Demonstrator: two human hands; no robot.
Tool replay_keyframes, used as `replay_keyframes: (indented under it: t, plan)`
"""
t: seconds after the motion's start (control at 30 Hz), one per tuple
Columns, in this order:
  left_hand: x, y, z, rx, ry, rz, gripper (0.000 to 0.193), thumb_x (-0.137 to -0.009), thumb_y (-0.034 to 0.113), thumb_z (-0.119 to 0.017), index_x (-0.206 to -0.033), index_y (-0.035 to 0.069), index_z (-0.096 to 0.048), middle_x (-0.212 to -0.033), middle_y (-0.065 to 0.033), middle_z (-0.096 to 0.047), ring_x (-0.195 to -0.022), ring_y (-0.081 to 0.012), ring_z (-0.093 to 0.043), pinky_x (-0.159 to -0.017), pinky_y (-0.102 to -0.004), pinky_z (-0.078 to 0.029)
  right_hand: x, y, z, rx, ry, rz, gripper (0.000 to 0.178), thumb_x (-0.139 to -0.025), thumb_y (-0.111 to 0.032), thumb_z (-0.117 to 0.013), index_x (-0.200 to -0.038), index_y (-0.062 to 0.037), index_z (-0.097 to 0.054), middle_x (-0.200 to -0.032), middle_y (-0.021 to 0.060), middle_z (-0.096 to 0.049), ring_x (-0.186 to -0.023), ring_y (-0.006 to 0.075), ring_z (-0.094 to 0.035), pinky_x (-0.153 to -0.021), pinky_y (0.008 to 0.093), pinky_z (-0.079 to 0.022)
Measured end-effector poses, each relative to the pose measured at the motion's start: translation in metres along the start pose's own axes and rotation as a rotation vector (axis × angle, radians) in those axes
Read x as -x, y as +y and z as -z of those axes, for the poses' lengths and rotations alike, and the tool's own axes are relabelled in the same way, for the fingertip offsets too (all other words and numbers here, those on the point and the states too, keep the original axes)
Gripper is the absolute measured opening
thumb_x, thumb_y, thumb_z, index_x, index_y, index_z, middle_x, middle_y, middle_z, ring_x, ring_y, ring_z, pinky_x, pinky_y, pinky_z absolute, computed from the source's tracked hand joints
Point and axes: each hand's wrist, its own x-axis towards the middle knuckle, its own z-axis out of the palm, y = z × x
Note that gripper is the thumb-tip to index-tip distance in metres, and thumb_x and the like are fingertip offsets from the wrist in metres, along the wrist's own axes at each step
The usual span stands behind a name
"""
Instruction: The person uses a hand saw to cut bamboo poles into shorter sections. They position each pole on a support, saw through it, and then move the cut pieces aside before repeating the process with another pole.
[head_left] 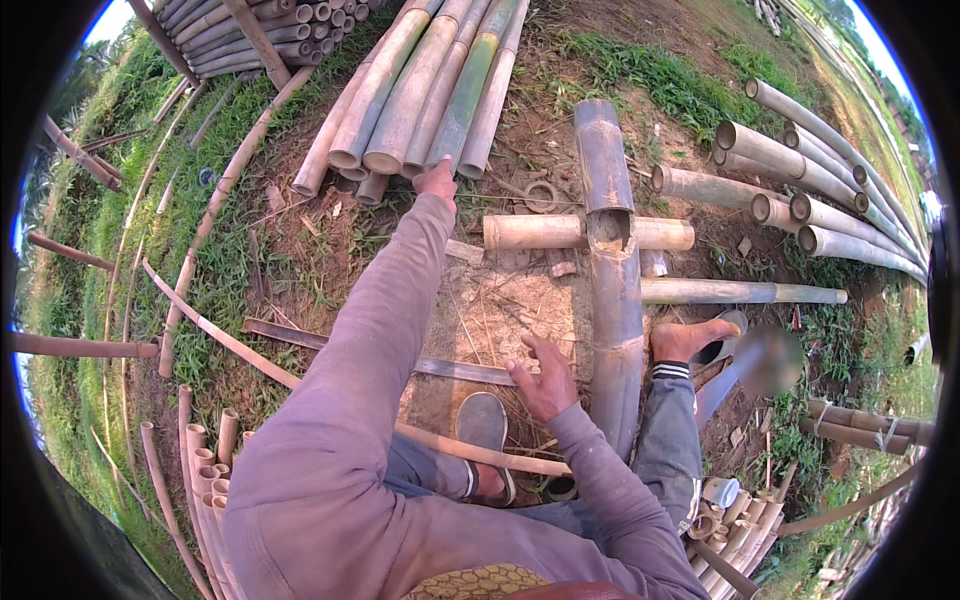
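My left arm is stretched forward, and my left hand (437,183) is closed at the cut end of a greenish bamboo pole (475,85). That pole lies in a bundle of thick bamboo poles (402,120). Lower down, my right hand (547,378) has its fingers apart and holds nothing I can see. It hovers beside the end of a long, flat dark strip (465,370) whose material I cannot tell. Just right of this hand, a thick bamboo pole (615,375) with a notch cut in its top rests across a short bamboo piece (535,231).
More bamboo poles (770,165) lie at the right, and a thinner pole (745,291) is nearer. My sandalled feet (483,425) stand either side of the notched pole. A long curved bamboo strip (215,340) crosses before me. Cut pieces (735,525) are stacked at the lower right.
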Motion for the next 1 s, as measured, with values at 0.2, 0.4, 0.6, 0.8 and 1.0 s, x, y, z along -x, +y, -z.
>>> replay_keyframes:
  t: [0.2,0.4,0.6,0.8,1.0]
  plan:
    - [-0.076,-0.017,-0.018,-0.605,0.412,-0.112,0.104,-0.084,0.03,-0.091,-0.146,-0.007,-0.016,-0.137,-0.0337,-0.061,-0.12,-0.0408,-0.071,-0.104,-0.0417,-0.059,0.153,0.031,-0.01,-0.055,-0.263,-0.284,0.056,-0.096,-0.033,-0.078,-0.14,-0.0014,-0.064,-0.136,0.0267,-0.067,-0.128,0.0441,-0.065,-0.109,0.0499,-0.053]
    - [0.072,-0.063,-0.047,-0.576,-0.063,-0.724,0.061,-0.093,0.027,-0.083,-0.134,-0.001,-0.047,-0.117,-0.0196,-0.069,-0.104,-0.0357,-0.071,-0.093,-0.0419,-0.058,0.133,0.039,-0.001,-0.02,-0.028,-0.293,0.051,-0.097,-0.033,-0.075,-0.136,-0.0019,-0.065,-0.127,0.0218,-0.069,-0.117,0.043,-0.068,-0.1,0.0538,-0.054]
    - [0.289,-0.13,-0.12,-1.172,-1.251,-1.463,0.049,-0.09,0.032,-0.084,-0.126,0.004,-0.065,-0.11,-0.0132,-0.076,-0.104,-0.0311,-0.074,-0.094,-0.0449,-0.056,0.127,0.041,-0.011,0.03,-0.029,-0.201,0.054,-0.098,-0.039,-0.073,-0.14,-0.0069,-0.064,-0.127,0.0192,-0.068,-0.121,0.0409,-0.066,-0.105,0.0545,-0.051]
    - [0.297,-0.215,-0.209,-2.296,-1.311,-0.984,0.075,-0.082,0.034,-0.088,-0.143,0.004,-0.057,-0.125,-0.014,-0.078,-0.121,-0.032,-0.074,-0.103,-0.0447,-0.056,0.13,0.043,-0.008,-0.026,-0.171,-0.259,0.056,-0.1,-0.041,-0.069,-0.144,-0.0081,-0.06,-0.129,0.0192,-0.068,-0.125,0.0398,-0.066,-0.107,0.0551,-0.051]
    - [0.277,-0.246,-0.218,-2.274,-1.198,-0.947,0.053,-0.086,0.023,-0.082,-0.134,0.004,-0.069,-0.132,-0.0138,-0.077,-0.125,-0.0339,-0.073,-0.104,-0.0458,-0.058,0.133,0.049,-0.008,-0.076,-0.207,-0.248,0.057,-0.1,-0.041,-0.069,-0.145,-0.0072,-0.059,-0.127,0.0205,-0.068,-0.121,0.0412,-0.068,-0.105,0.056,-0.052]
